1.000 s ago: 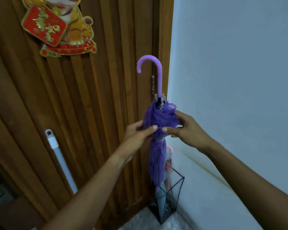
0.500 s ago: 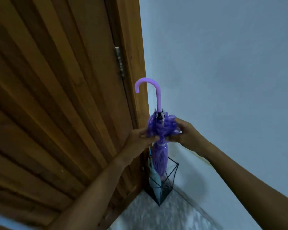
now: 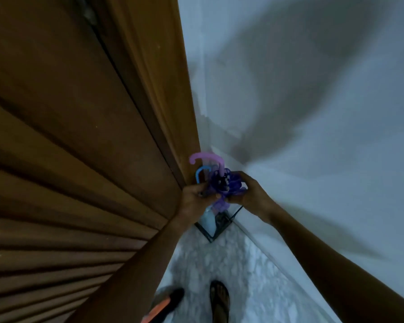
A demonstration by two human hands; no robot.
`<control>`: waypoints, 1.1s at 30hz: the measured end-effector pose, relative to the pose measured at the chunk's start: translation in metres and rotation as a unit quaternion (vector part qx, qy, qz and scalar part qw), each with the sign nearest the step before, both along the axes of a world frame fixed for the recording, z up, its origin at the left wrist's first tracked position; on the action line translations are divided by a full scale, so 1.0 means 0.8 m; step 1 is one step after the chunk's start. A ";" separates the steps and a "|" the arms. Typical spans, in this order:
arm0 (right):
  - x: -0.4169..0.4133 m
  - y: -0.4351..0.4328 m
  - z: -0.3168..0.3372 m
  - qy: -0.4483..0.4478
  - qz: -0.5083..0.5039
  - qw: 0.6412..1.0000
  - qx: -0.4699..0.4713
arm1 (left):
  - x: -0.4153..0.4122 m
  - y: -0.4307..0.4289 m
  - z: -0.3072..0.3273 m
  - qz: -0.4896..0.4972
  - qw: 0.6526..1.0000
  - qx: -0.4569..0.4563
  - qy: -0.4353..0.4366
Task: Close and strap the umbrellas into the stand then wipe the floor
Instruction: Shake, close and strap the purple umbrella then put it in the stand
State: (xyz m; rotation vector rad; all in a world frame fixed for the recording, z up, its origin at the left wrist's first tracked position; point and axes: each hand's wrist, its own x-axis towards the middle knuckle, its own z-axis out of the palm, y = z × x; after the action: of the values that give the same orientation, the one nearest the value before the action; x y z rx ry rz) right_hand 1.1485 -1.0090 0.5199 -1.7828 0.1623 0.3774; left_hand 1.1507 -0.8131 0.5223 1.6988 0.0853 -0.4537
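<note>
Since one second ago the purple umbrella [image 3: 226, 185] has come down, and the view now looks steeply down, so the door ornament with its writing is out of sight. Its curved handle [image 3: 208, 158] stands upright over the black wire stand [image 3: 236, 212]. The lower part goes into the stand, though the picture is blurred there.

Both hands grasp the gathered folds at the top: the left hand [image 3: 195, 199] from the door side, the right hand [image 3: 250, 192] from the wall side, with fingers curled on the cloth. A blue handle [image 3: 202, 172] rises just beside the purple one.

The stand sits in the corner, close between the wooden door [image 3: 79, 136] and the pale wall [image 3: 313, 113]. Open floor [image 3: 219, 264] lies between it and a sandalled foot [image 3: 219, 297]. A black and orange thing [image 3: 166, 304] lies near the door.
</note>
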 end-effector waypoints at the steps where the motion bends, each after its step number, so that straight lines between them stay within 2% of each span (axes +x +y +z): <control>1: 0.005 -0.002 -0.019 0.010 -0.009 1.000 0.001 | 0.007 -0.004 -0.020 -0.003 1.000 -0.004 0.010; 7: 0.023 -0.004 -0.134 0.059 -0.071 0.996 0.001 | 0.041 -0.024 -0.117 0.012 0.991 -0.049 0.127; 12: 0.030 -0.004 -0.200 0.106 -0.080 0.991 -0.015 | 0.052 -0.029 -0.176 0.024 0.985 -0.016 0.170; 18: 0.036 -0.006 -0.249 0.113 -0.087 0.988 -0.060 | 0.059 -0.041 -0.215 0.034 0.980 -0.029 0.191; 24: 0.042 0.013 -0.281 0.150 -0.086 0.983 -0.056 | 0.074 -0.046 -0.242 0.040 0.972 -0.030 0.230; 28: 0.040 0.024 -0.292 0.170 -0.135 0.975 -0.046 | 0.081 -0.044 -0.250 0.031 0.963 -0.024 0.268; 33: 0.042 0.029 -0.298 0.163 -0.158 0.971 -0.074 | 0.086 -0.042 -0.246 0.040 0.967 -0.010 0.251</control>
State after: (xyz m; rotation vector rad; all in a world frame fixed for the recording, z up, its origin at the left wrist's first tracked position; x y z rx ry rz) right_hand 1.1819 -0.9858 0.2812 -1.7932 0.7139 0.4343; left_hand 1.2197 -0.8468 0.3259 1.5191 0.5150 -0.8126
